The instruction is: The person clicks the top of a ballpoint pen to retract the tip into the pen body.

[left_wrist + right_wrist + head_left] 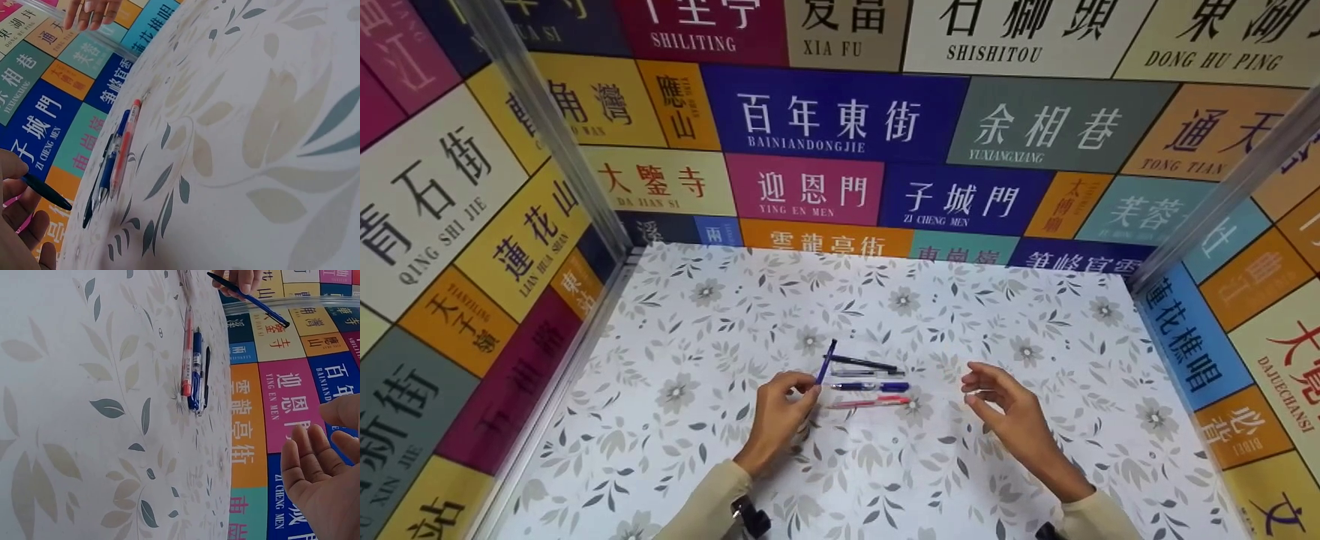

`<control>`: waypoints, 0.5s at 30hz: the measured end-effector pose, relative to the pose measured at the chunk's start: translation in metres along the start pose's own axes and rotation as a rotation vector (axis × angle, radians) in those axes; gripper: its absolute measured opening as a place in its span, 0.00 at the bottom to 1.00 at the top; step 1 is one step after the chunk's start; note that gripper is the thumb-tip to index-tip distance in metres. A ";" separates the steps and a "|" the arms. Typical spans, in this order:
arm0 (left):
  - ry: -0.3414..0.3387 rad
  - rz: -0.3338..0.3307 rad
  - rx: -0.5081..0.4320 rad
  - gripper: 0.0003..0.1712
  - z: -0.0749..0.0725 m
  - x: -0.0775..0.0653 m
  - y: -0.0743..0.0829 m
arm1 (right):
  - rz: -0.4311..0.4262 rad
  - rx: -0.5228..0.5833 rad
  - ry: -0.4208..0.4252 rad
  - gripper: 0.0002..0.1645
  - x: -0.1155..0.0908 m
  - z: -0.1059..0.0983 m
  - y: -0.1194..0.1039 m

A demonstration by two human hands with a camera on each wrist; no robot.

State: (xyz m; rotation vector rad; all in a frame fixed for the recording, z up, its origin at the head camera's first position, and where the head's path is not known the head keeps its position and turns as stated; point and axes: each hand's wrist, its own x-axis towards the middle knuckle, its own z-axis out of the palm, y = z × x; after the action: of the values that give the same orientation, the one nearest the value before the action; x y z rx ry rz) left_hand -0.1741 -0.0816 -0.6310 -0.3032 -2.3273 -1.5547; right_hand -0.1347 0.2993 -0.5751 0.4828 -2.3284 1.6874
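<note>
My left hand (pixel 782 411) pinches a slim dark blue pen (pixel 826 362) between thumb and fingers, its far end tilted up over the table. Beside that hand several pens lie roughly parallel: a black pen (pixel 864 364) at the back, a clear-barrelled pen (pixel 859 373), a blue pen (pixel 877 387), and a pink-red pen (pixel 877 401) nearest me. In the right wrist view the held blue pen (pixel 250 299) shows its whole length. My right hand (pixel 1006 405) hovers right of the row, fingers loosely bent, with nothing in it.
The table is covered by a white cloth (pixel 720 442) with grey leaves and flowers. Panels of coloured signs (pixel 840 112) stand behind and on both sides. Clear strips (pixel 577 195) run along the panel corners.
</note>
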 end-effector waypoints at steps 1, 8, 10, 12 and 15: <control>0.002 -0.002 0.003 0.06 -0.001 0.000 -0.001 | -0.001 -0.001 0.001 0.32 0.000 -0.001 0.001; -0.002 -0.074 -0.020 0.07 -0.007 -0.002 -0.007 | 0.018 -0.017 -0.009 0.31 -0.002 -0.005 0.003; 0.000 -0.078 -0.016 0.07 -0.009 -0.003 -0.010 | 0.028 -0.020 -0.009 0.32 -0.004 -0.006 0.005; 0.003 -0.082 -0.007 0.07 -0.010 -0.004 -0.013 | 0.036 -0.024 -0.008 0.32 -0.005 -0.007 0.006; 0.003 -0.091 0.018 0.07 -0.012 -0.004 -0.018 | 0.045 -0.021 -0.006 0.31 -0.007 -0.008 0.007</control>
State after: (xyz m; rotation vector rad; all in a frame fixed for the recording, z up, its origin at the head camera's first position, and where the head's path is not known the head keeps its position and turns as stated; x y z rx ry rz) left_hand -0.1746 -0.0995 -0.6441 -0.1934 -2.3817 -1.5739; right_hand -0.1310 0.3103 -0.5812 0.4360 -2.3760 1.6818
